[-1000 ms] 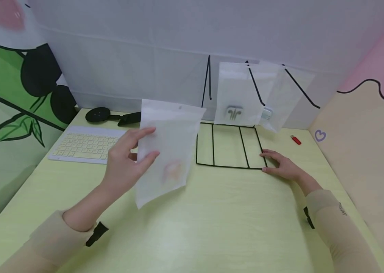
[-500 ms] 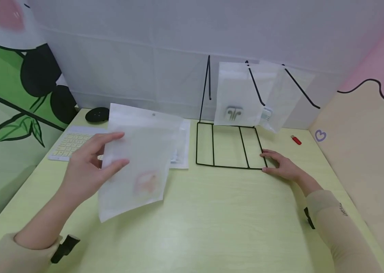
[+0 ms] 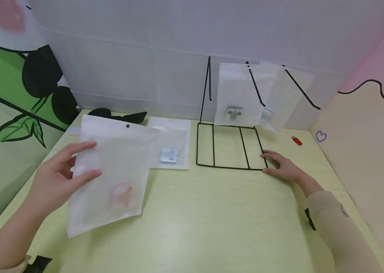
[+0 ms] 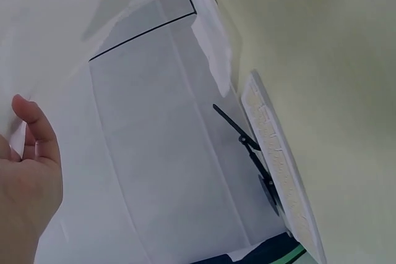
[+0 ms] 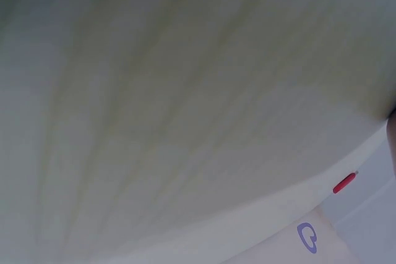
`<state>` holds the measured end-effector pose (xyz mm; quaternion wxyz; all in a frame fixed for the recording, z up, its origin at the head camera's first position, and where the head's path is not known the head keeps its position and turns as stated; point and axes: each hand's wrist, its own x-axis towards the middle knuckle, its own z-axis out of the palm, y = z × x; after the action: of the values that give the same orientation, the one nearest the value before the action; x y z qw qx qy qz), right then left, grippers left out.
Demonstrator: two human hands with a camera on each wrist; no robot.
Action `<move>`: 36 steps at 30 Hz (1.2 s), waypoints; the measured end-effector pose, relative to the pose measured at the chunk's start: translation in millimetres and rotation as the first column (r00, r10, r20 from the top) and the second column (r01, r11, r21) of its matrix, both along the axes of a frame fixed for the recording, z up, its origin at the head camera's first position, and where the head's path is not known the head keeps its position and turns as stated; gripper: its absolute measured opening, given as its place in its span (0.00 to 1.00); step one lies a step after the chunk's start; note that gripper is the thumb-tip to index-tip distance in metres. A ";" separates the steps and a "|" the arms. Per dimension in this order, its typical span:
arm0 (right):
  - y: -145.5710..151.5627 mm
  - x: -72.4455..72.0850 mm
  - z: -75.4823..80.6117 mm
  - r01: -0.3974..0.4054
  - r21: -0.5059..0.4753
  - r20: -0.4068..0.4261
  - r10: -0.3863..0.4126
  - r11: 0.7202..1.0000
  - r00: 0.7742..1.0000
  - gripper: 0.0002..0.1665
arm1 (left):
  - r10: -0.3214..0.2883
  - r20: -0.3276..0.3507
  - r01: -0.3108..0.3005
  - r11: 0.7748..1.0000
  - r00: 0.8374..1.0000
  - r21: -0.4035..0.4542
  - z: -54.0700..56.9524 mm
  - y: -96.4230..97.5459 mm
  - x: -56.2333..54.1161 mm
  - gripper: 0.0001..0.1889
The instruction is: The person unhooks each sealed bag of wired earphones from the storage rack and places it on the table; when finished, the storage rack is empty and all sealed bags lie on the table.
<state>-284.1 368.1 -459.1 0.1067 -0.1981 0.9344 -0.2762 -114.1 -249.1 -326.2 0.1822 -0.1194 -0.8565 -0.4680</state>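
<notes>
My left hand pinches a white translucent pouch by its left edge, thumb in front. The pouch hangs tilted above the table, with a small hole near its top and a blurry reddish shape showing low inside. In the left wrist view, the left hand holds the pouch's sheet. At the right, my right hand grips the front right corner of a black wire rack's base. On the rack's middle hook hangs a pouch with earphones; another pouch hangs at the right hook.
A flat pouch with a white block-like item lies left of the rack. Behind the held pouch are a white keyboard, partly hidden, and a black utensil-like object. A red USB stick lies at the back right.
My left hand has moved left and nearer to me, carrying the pouch from beside the rack. This uncovers the flat pouch on the table. The right hand stays at the rack's corner.
</notes>
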 end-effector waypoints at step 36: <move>-1.9 1.3 2.7 -0.007 0.026 0.010 0.006 1.000 1.000 0.38 | 0.029 0.176 0.044 0.917 0.984 -0.396 -73.7 -128.3 6.9 0.40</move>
<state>-282.7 366.3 -456.3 0.1146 -0.1984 0.9367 -0.2646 -107.3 -377.4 -399.9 0.0748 -0.1149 -0.9460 -0.2936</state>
